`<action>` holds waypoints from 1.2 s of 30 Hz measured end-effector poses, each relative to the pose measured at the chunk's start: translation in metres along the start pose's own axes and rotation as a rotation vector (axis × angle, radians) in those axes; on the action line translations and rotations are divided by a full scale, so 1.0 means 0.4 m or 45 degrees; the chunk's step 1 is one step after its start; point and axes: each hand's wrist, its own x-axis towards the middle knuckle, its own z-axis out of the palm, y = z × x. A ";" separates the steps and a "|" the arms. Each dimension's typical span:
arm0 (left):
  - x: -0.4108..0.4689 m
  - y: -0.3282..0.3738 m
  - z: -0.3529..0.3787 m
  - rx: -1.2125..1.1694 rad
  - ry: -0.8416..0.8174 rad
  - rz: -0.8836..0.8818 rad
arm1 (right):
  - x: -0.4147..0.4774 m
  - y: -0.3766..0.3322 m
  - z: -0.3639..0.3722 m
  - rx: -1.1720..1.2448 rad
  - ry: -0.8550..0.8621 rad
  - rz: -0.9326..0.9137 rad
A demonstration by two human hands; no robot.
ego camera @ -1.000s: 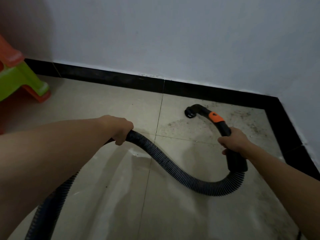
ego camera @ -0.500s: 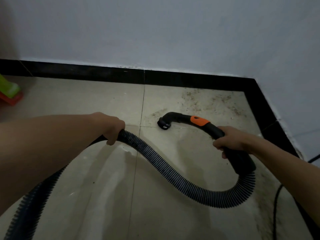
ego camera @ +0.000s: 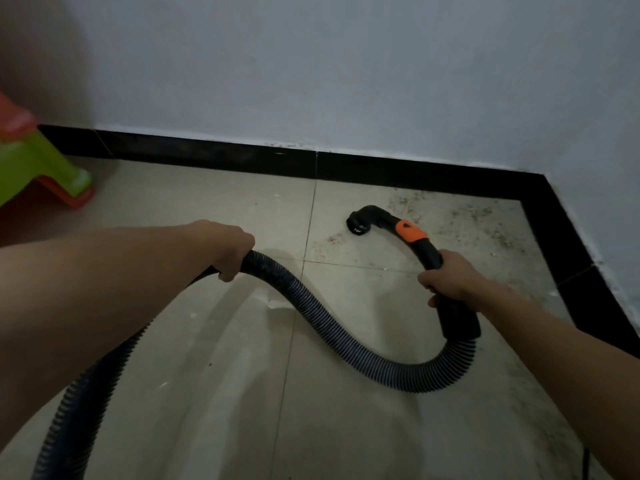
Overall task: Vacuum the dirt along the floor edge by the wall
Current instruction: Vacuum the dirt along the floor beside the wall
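My right hand (ego camera: 450, 277) grips the black curved vacuum handle (ego camera: 427, 252), which has an orange button (ego camera: 408, 231). Its open nozzle end (ego camera: 356, 224) sits low over the beige tiled floor (ego camera: 207, 358), at the left edge of the dirt. Dark specks of dirt (ego camera: 478, 223) are scattered over the corner tile, up to the black skirting (ego camera: 398, 173) below the white wall (ego camera: 346, 71). My left hand (ego camera: 230, 249) holds the ribbed black hose (ego camera: 332, 327), which loops from the handle's base across the floor and off the bottom left.
A green and orange plastic stool (ego camera: 38, 168) stands at the far left by the wall. The skirting turns a corner at the right (ego camera: 554, 216) and runs toward me. A thin dark cable (ego camera: 586, 462) shows at the bottom right edge.
The nozzle has moved away from me, closer to the wall skirting and the dirt. The view has swung left, bringing the stool back in. Both hands keep their hold.
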 end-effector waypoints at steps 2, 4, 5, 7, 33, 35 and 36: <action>-0.001 -0.008 0.012 -0.012 -0.035 -0.002 | 0.002 -0.009 0.003 -0.026 -0.083 -0.034; 0.002 -0.005 0.025 -0.027 -0.078 0.011 | 0.001 -0.007 -0.002 -0.063 -0.063 -0.047; 0.005 -0.003 0.030 -0.035 -0.088 0.019 | -0.002 -0.001 -0.007 -0.081 -0.030 -0.048; 0.013 0.001 0.035 -0.057 -0.099 0.034 | -0.015 0.006 -0.011 -0.118 -0.065 -0.067; -0.006 -0.072 0.078 -0.008 -0.245 -0.106 | -0.053 -0.107 0.096 -0.329 -0.344 -0.280; 0.006 -0.045 0.080 -0.013 -0.240 -0.053 | -0.066 -0.085 0.065 -0.333 -0.380 -0.248; 0.014 -0.031 0.076 -0.016 -0.234 -0.031 | -0.069 -0.070 0.042 -0.321 -0.316 -0.216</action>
